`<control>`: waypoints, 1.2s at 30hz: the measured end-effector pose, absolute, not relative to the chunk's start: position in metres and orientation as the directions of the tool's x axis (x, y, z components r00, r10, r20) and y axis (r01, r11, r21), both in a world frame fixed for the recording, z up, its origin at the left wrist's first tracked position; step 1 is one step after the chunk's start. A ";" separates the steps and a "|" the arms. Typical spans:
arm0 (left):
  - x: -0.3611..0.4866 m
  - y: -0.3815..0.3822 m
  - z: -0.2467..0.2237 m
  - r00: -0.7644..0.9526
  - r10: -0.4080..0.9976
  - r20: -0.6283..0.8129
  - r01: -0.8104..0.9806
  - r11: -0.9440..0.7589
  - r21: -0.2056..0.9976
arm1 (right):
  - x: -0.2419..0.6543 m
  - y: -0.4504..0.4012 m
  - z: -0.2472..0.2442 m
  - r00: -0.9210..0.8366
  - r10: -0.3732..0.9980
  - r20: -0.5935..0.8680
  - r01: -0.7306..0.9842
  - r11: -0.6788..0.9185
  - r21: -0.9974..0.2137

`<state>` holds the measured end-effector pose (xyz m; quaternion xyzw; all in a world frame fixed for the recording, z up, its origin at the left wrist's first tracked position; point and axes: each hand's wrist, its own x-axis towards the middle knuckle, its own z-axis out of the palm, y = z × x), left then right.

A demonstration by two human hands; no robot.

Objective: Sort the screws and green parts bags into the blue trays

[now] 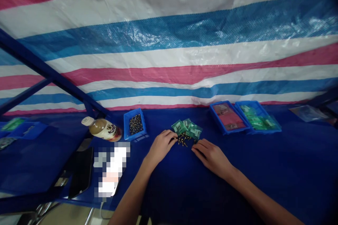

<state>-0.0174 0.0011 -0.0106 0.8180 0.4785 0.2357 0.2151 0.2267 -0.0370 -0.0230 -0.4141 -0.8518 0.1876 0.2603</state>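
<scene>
My left hand (161, 145) is closed, thumb and fingers pinched on a small brass-coloured metal part at the left edge of a loose pile. Several more brass-coloured metal parts (182, 140), with dark ends, lie in that pile on the blue table. Just behind them, small green packets (188, 126) with pale labels overlap one another. To the right of the pile, my right hand (210, 153) rests low over the table with its fingers curled together. Whatever its fingertips hold, if anything, is too small and dark to make out.
A blue bin of small metal parts (124, 126) stands back left, beside a leaning drink bottle (101, 129). Back right are a bin with pink packets (224, 112) and one with green packets (257, 114). A blurred-out phone (113, 172) and a dark tablet-like object (81, 172) lie left.
</scene>
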 end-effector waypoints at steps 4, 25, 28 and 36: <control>-0.013 -0.001 -0.005 0.358 0.911 0.204 0.624 -0.396 0.674 | 0.227 -0.036 -0.024 -0.507 0.814 0.283 0.599 0.568 -0.564; 0.018 -0.023 -0.009 0.468 0.840 0.274 0.399 -0.478 0.783 | 0.219 -0.040 -0.013 -0.453 0.881 0.138 0.429 0.351 -0.832; 0.016 -0.022 -0.007 0.525 0.801 0.288 0.449 -0.548 0.706 | 0.219 -0.040 -0.013 -0.443 0.884 0.147 0.438 0.357 -0.825; 0.019 -0.024 -0.001 0.584 0.788 0.194 0.574 -0.570 0.587 | 0.221 -0.043 -0.018 -0.472 0.838 0.272 0.474 0.502 -0.723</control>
